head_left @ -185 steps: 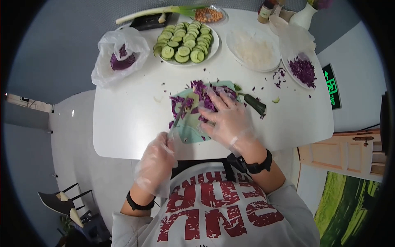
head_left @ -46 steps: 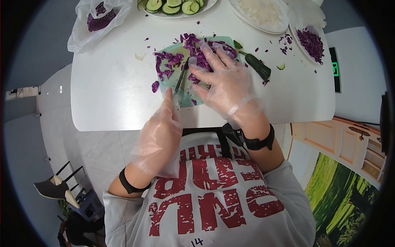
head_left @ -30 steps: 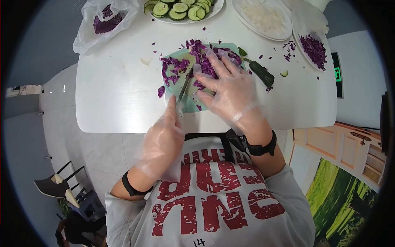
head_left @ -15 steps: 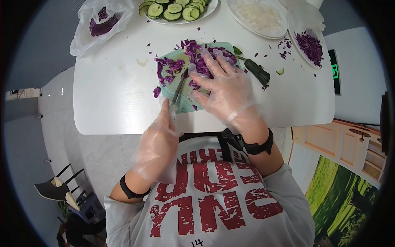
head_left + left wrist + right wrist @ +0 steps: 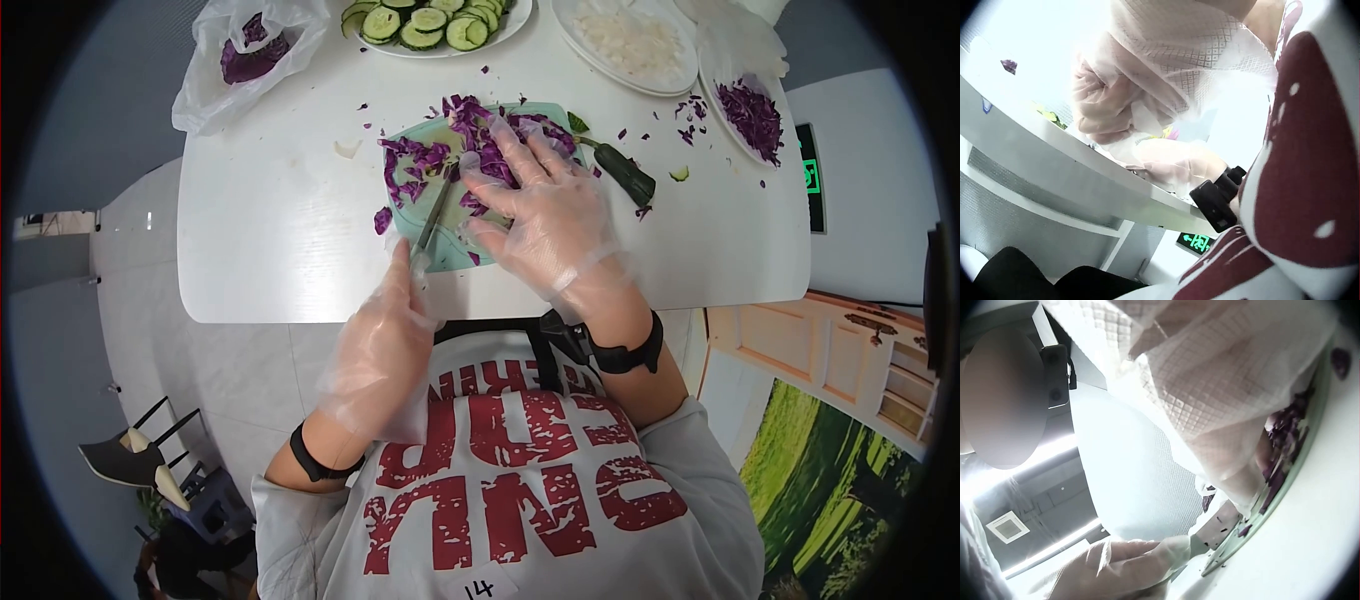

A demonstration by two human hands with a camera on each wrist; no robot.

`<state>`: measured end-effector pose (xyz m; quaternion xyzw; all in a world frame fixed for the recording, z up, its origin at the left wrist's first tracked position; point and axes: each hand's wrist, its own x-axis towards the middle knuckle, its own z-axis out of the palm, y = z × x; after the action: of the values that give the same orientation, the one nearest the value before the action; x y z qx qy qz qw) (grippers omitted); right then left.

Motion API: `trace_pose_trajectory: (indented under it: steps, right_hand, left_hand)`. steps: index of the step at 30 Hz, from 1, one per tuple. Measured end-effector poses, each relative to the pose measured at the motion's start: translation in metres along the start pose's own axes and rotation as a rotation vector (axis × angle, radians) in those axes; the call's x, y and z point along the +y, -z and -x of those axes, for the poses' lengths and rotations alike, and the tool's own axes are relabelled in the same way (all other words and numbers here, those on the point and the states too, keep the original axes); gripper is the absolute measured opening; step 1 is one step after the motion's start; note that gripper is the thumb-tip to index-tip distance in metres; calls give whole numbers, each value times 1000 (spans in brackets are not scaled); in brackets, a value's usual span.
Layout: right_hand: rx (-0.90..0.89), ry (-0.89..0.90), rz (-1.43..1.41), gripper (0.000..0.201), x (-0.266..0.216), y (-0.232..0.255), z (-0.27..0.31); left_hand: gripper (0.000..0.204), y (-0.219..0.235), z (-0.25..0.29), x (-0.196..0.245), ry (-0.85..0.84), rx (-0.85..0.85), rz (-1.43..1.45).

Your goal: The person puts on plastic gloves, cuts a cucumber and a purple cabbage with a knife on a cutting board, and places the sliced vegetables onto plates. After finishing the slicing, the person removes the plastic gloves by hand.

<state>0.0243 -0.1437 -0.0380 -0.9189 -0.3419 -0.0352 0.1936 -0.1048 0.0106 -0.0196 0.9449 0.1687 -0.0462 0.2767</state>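
My left hand (image 5: pixel 385 335), in a clear plastic glove, grips a kitchen knife (image 5: pixel 434 218) by its handle, index finger stretched forward. The blade slants over the light green cutting board (image 5: pixel 460 255), its tip close to my right fingertips. My gloved right hand (image 5: pixel 550 215) rests with spread fingers on chopped purple cabbage (image 5: pixel 470 120) at the board's middle and right. A smaller cabbage heap (image 5: pixel 405 165) lies at the board's left. In the right wrist view, the blade (image 5: pixel 1213 532) stands on edge by the board (image 5: pixel 1235 545). The left wrist view shows the left fingers (image 5: pixel 1107 115) curled, the knife hidden.
Around the board are a cucumber end (image 5: pixel 625 175), a plate of cucumber slices (image 5: pixel 420 50), a plate of pale shreds (image 5: pixel 630 45), a plate of shredded cabbage (image 5: pixel 750 120) and a plastic bag (image 5: pixel 290 75) holding purple cabbage. Scraps dot the white table (image 5: pixel 300 240).
Since the oldest frame, the knife has come away from the left cabbage heap and a gap shows between the heaps. Over the last second, the knife shifts only slightly; the right hand stays on the cabbage.
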Motion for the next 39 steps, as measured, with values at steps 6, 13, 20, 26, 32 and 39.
trace_pose_trajectory:
  steps: [6, 13, 20, 26, 32, 39]
  right_hand:
    - [22, 19, 4, 41, 1, -3, -2]
    - [48, 32, 18, 40, 3, -5, 0]
    - [80, 2, -109, 43, 2, -4, -2]
    - [34, -57, -197, 50, 3, 9, -2]
    - [41, -16, -95, 48, -1, 5, -2]
    - [46, -20, 9, 49, -7, 4, -3]
  left_hand:
    - [44, 5, 5, -5, -37, 18, -1]
    - [46, 1, -11, -6, -120, 68, 14]
    - [43, 15, -3, 2, 108, -5, 40]
    - [42, 12, -8, 8, 94, -6, 68]
    - [43, 1, -8, -2, -23, 56, 51]
    - [44, 4, -7, -1, -44, 27, 47]
